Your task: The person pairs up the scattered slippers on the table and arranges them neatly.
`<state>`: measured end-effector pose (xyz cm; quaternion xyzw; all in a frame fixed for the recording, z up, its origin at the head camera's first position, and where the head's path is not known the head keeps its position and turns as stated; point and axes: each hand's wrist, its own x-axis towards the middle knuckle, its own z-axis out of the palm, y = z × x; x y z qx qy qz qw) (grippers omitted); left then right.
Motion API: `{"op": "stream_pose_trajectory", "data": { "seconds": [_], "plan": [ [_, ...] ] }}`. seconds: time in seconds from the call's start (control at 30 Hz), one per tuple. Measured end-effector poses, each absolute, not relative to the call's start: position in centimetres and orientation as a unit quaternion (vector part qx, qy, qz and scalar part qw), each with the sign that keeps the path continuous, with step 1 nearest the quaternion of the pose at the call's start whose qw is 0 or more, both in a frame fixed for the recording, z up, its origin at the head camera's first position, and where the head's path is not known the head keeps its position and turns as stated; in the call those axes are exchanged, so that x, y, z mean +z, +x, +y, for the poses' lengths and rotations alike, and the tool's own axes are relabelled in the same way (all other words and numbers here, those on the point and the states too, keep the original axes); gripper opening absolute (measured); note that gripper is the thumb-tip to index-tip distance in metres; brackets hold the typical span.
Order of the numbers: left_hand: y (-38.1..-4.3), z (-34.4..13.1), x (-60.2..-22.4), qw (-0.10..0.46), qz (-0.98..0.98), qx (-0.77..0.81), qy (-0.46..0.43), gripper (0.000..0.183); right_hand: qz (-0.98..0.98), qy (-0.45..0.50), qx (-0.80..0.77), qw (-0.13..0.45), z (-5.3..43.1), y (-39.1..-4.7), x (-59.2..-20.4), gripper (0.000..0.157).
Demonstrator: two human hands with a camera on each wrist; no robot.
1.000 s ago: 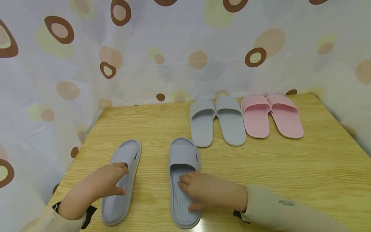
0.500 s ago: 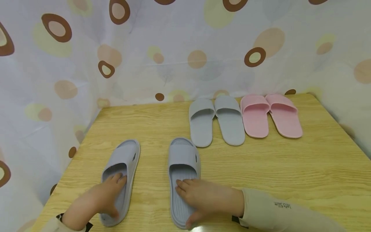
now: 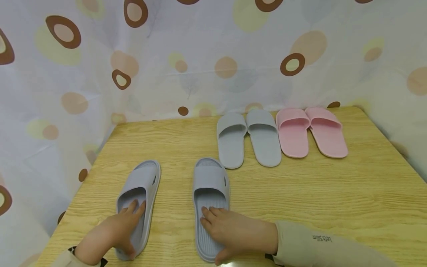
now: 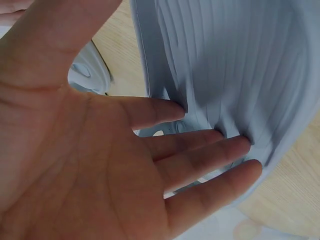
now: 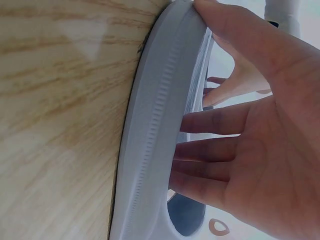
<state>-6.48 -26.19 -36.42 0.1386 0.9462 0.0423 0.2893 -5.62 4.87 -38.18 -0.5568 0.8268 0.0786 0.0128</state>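
Two grey-lavender slide slippers lie apart on the table, toes pointing away. My left hand point(image 3: 123, 228) is over the footbed of the left slipper point(image 3: 140, 178), its fingers spread and nearly straight. In the left wrist view the fingertips point(image 4: 242, 145) meet the ribbed footbed point(image 4: 235, 60). My right hand point(image 3: 231, 230) lies across the heel half of the right slipper point(image 3: 209, 178), fingers extended. In the right wrist view its thumb is right at the heel edge of the slipper point(image 5: 155, 115), and the fingertips pass behind the near rim.
Farther back on the wooden table point(image 3: 173, 137) stand a pair of pale grey slippers point(image 3: 263, 139) and a pair of pink slippers point(image 3: 293, 137), side by side. A dotted white curtain point(image 3: 200, 44) hangs behind the table and along its sides.
My left hand has come back from near the left slipper's strap and down to its footbed. The right hand has shifted slightly toward me, its thumb reaching the heel. Both slippers stay in place.
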Motion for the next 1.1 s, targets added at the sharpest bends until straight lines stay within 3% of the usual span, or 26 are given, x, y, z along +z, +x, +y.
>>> {"op": "stream_pose_trajectory", "data": {
  "seconds": [1.1],
  "plan": [
    [-8.4, -25.0, -35.6, 0.278, 0.941, 0.027, 0.189, 0.115, 0.844, -0.524, 0.083, 0.074, 3.5, -7.1, -37.6, 0.076]
  ]
}}
